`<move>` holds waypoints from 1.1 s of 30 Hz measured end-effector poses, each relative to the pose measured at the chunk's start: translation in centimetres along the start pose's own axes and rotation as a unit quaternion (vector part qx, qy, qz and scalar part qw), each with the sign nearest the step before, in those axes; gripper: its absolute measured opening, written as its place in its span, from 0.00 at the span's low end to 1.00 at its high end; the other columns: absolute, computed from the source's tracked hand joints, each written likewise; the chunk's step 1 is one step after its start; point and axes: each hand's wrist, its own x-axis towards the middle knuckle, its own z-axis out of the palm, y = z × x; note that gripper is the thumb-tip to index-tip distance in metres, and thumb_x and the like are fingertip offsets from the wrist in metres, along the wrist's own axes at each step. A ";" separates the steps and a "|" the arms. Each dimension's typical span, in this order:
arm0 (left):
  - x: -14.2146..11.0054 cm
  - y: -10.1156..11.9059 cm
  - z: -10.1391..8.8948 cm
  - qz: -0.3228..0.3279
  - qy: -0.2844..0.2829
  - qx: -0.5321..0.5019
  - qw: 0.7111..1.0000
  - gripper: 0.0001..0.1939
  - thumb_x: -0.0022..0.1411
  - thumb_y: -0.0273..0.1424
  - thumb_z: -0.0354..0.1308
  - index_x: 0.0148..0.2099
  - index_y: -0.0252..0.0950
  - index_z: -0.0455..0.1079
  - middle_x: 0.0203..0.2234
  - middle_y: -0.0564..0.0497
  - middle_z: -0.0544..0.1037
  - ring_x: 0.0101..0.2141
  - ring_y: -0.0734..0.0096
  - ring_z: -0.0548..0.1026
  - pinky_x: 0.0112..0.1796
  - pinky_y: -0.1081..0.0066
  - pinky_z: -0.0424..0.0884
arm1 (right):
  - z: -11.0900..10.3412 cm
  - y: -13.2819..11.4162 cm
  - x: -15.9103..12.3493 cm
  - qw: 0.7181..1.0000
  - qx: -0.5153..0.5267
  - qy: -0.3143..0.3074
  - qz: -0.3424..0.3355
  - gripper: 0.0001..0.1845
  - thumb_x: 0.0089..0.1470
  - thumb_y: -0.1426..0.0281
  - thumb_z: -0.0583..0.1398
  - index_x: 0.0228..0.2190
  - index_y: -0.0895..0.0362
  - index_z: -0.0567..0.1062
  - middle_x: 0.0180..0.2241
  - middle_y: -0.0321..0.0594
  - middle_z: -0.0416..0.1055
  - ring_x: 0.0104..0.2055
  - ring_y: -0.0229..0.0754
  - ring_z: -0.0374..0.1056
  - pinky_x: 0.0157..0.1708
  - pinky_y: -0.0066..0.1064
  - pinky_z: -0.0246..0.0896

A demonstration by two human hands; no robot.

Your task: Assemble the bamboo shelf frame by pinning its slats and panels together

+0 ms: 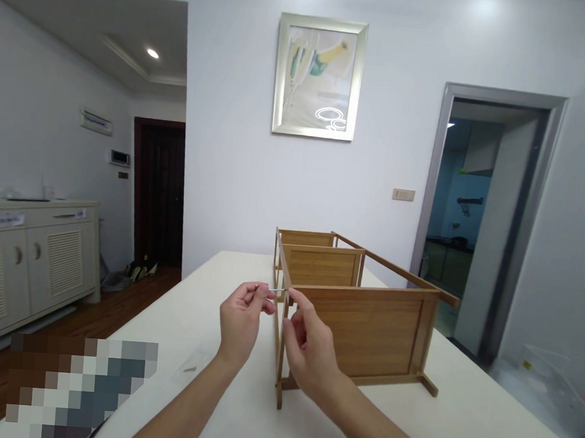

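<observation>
A bamboo shelf frame lies on its side on a white table, its panels standing upright. My left hand is closed in a pinch on a thin metal screw that points right toward the frame's near top corner. My right hand is also closed, its fingertips meeting the screw's other end at the upright post. Both hands hover just above the table in front of the frame.
A small loose part lies on the table at the left. A white sideboard stands along the left wall. A dark door and an open doorway lie behind. A framed picture hangs on the wall.
</observation>
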 end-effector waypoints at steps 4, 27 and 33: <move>-0.2 0.0 -0.1 0.000 0.014 0.028 1.000 0.19 0.57 0.44 0.62 0.39 0.33 0.76 0.25 0.49 0.79 0.21 0.72 0.74 0.27 0.71 0.74 | 0.9 -0.7 -0.3 0.999 0.019 -0.026 0.031 0.30 0.59 0.73 0.52 0.61 0.55 0.52 0.23 0.28 0.64 0.19 0.33 0.60 0.20 0.23 0.54; 1.0 1.1 -0.6 -0.319 -0.107 -0.320 0.886 0.15 0.57 0.40 0.64 0.30 0.33 0.68 0.17 0.58 0.65 0.15 0.84 0.61 0.17 0.79 0.60 | 1.6 -0.9 -0.8 1.000 0.025 -0.012 0.012 0.35 0.59 0.74 0.51 0.64 0.58 0.43 0.21 0.26 0.62 0.20 0.34 0.61 0.21 0.24 0.56; 0.8 1.1 -0.8 -0.307 -0.151 -0.322 0.883 0.18 0.57 0.41 0.64 0.26 0.35 0.63 0.15 0.58 0.64 0.15 0.82 0.60 0.18 0.78 0.59 | 1.6 -0.7 -0.9 1.000 0.019 -0.017 0.007 0.35 0.59 0.74 0.51 0.64 0.59 0.43 0.21 0.27 0.62 0.20 0.34 0.61 0.21 0.24 0.55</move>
